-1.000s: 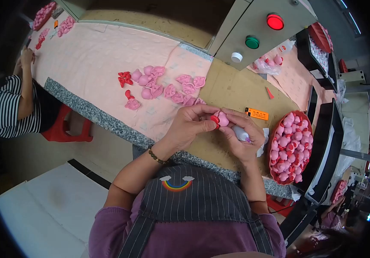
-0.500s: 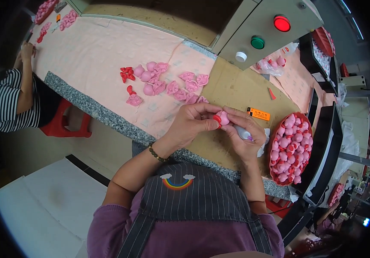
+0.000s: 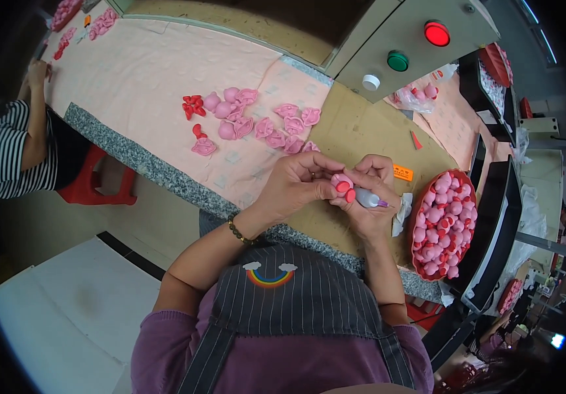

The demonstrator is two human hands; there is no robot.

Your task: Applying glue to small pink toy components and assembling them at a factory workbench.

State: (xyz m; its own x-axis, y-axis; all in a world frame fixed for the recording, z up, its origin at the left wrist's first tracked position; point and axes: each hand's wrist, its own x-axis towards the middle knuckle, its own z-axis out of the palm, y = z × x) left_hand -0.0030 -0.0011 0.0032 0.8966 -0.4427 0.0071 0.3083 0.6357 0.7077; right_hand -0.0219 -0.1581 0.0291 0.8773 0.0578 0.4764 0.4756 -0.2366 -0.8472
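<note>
Just over the table's near edge, both hands come together at a small pink toy figure (image 3: 342,177) with two round red feet facing me. My left hand (image 3: 296,187) pinches it between thumb and fingertips. The fingertips of my right hand (image 3: 373,220) also touch the figure. Tucked in that same right hand is a small whitish squeeze bottle (image 3: 367,198), its purple tip pointing right. Left of my hands lie pink hollow shell-like pieces (image 3: 275,138), round pink balls (image 3: 226,131) and small red pieces (image 3: 193,105).
An oval red basket (image 3: 417,246) heaped with finished-looking pink and red figures stands at right, near an orange box cutter (image 3: 402,173). A grey machine panel (image 3: 388,33) with buttons rises at the back. A co-worker in a striped shirt (image 3: 13,151) sits at far left.
The toy figure has turned so both red feet now show toward me. My right fingers have curled more, and the bottle's purple tip now sticks out further right.
</note>
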